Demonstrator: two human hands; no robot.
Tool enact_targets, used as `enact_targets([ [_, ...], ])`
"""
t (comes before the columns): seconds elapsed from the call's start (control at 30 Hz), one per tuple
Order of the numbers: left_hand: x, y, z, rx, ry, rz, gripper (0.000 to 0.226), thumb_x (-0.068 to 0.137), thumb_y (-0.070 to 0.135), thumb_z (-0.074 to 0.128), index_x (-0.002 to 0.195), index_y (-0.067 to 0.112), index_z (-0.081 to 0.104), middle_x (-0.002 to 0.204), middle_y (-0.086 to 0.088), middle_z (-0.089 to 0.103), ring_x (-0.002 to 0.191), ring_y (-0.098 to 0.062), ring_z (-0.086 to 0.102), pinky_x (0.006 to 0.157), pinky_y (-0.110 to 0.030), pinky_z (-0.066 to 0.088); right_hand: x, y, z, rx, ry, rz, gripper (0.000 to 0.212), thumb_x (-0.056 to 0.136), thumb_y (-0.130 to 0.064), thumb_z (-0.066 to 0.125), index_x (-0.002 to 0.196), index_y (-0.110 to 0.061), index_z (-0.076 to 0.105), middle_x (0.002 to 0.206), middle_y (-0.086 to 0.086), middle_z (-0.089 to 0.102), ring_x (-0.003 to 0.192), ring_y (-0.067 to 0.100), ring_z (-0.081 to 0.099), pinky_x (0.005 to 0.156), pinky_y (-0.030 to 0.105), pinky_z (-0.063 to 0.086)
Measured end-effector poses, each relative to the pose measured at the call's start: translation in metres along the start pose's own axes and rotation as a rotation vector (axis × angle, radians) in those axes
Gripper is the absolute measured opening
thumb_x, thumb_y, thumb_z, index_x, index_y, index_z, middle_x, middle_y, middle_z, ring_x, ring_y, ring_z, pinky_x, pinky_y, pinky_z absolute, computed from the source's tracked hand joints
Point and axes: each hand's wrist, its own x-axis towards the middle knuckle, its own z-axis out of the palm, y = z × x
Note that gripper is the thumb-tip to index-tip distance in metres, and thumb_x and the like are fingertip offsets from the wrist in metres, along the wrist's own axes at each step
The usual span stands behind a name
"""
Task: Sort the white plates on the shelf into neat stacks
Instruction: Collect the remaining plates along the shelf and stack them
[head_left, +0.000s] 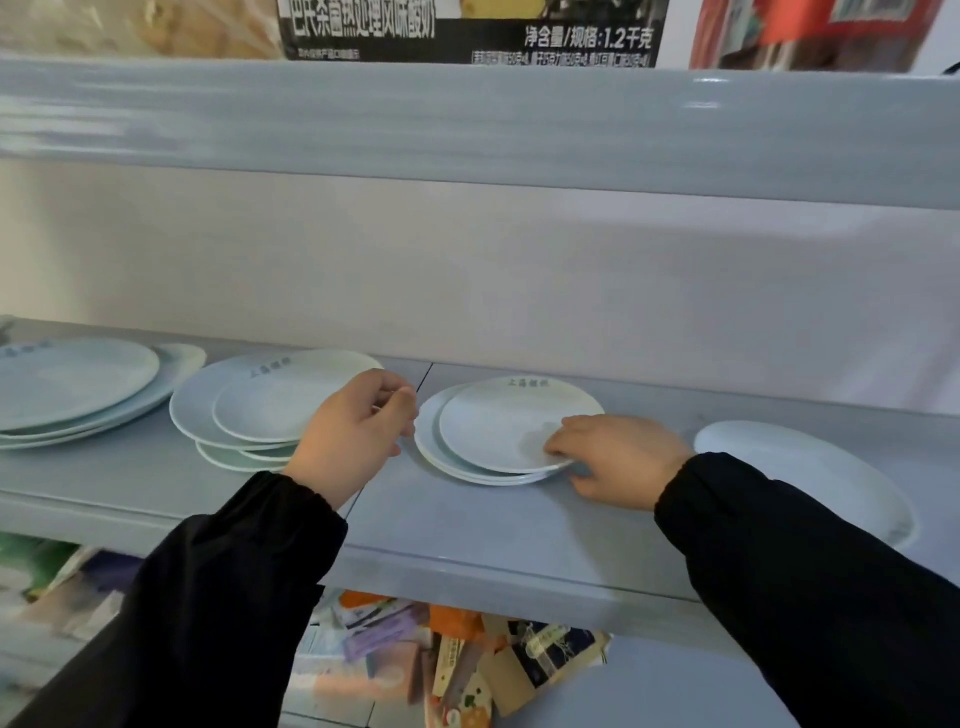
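Hands both up at the grey shelf, black sleeves reaching in from below. Right hand palm down at the near right rim of the middle stack: fingers flat across the top plate, thumb tucked low against the stack's edge, so the rim sits pinched between them. Left hand hangs between this stack and the next one left, knuckles toward the camera, fingers curled inward. It covers the right rim of the left stack; cannot tell whether it grips a plate or nothing.

Left stack untidy, a small plate lying on a larger one, more rims poking out underneath. Far-left stack of large plates, also uneven. Single plate lying apart at the right, partly behind the right sleeve. Faint grey lettering on several plates.

Upper shelf overhangs close above, carrying a printed carton. Packets heaped on the level below.
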Motion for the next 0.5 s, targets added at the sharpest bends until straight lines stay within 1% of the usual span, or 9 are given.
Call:
enact_targets([
  [0.07,0.001,0.002,0.003,-0.003,-0.008,0.003,0.011,0.094,0.026,0.053,0.096,0.025,0.064,0.089,0.004,0.07,0.078,-0.008,0.069,0.074,-0.041,0.06,-0.003,0.001,-0.001,-0.002,0.005,0.002,0.051,0.091,-0.037,0.055,0.141,-0.033,0.045,0.144,-0.009,0.045,0.134,0.014,0.044,0.094,0.03,0.043],
  [0.1,0.001,0.004,0.005,-0.001,-0.011,0.01,0.011,0.094,0.026,0.053,0.096,0.025,0.064,0.089,0.004,0.071,0.078,-0.008,0.069,0.076,-0.043,0.06,-0.005,0.001,-0.001,0.006,0.01,0.001,0.058,0.091,-0.039,0.056,0.146,-0.033,0.04,0.149,-0.009,0.041,0.138,0.013,0.038,0.1,0.03,0.041],
  [0.17,0.0,0.008,0.012,0.003,-0.013,0.032,0.01,0.093,0.026,0.054,0.096,0.025,0.064,0.089,0.002,0.071,0.079,-0.009,0.07,0.078,-0.045,0.059,-0.011,0.006,0.0,0.039,0.027,0.003,0.072,0.089,-0.046,0.058,0.153,-0.031,0.029,0.159,-0.01,0.029,0.148,0.011,0.022,0.112,0.03,0.031],
  [0.2,0.0,0.01,0.018,0.008,-0.019,0.042,0.01,0.093,0.026,0.054,0.096,0.025,0.064,0.09,0.001,0.071,0.079,-0.009,0.07,0.078,-0.045,0.059,-0.016,0.01,0.0,0.054,0.043,0.011,0.078,0.088,-0.05,0.058,0.155,-0.031,0.024,0.161,-0.01,0.024,0.15,0.009,0.015,0.116,0.029,0.026],
  [0.27,-0.002,0.017,0.033,0.039,-0.047,0.066,0.009,0.092,0.028,0.054,0.096,0.028,0.063,0.091,0.002,0.071,0.08,-0.007,0.07,0.078,-0.044,0.059,-0.029,0.021,-0.002,0.066,0.072,0.039,0.086,0.085,-0.059,0.056,0.157,-0.031,0.017,0.163,-0.011,0.017,0.151,0.008,0.009,0.117,0.026,0.02],
  [0.33,-0.006,0.025,0.056,0.085,-0.089,0.11,0.011,0.089,0.034,0.054,0.097,0.033,0.061,0.087,0.007,0.07,0.082,-0.009,0.069,0.077,-0.043,0.058,-0.046,0.036,-0.003,0.084,0.085,0.074,0.09,0.084,-0.065,0.054,0.157,-0.031,0.014,0.164,-0.01,0.016,0.151,0.009,0.007,0.117,0.026,0.017],
  [0.37,-0.008,0.029,0.069,0.118,-0.116,0.142,0.012,0.087,0.035,0.054,0.098,0.033,0.061,0.085,0.01,0.068,0.08,-0.008,0.068,0.076,-0.037,0.058,-0.056,0.044,-0.003,0.099,0.089,0.095,0.091,0.083,-0.067,0.054,0.157,-0.031,0.015,0.164,-0.01,0.016,0.151,0.009,0.006,0.117,0.026,0.017],
  [0.43,-0.017,0.039,0.103,0.193,-0.176,0.221,0.014,0.09,0.029,0.056,0.103,0.03,0.061,0.085,0.011,0.065,0.077,-0.002,0.062,0.068,-0.016,0.051,-0.078,0.061,-0.002,0.129,0.084,0.146,0.091,0.083,-0.066,0.056,0.157,-0.03,0.016,0.163,-0.01,0.017,0.151,0.009,0.006,0.117,0.024,0.014],
  [0.5,-0.027,0.05,0.14,0.264,-0.26,0.314,0.017,0.092,0.024,0.057,0.108,0.027,0.06,0.089,0.012,0.062,0.083,0.0,0.059,0.069,-0.012,0.046,-0.1,0.079,0.001,0.153,0.077,0.186,0.092,0.082,-0.068,0.056,0.156,-0.029,0.017,0.163,-0.01,0.018,0.151,0.008,0.006,0.116,0.022,0.013],
])
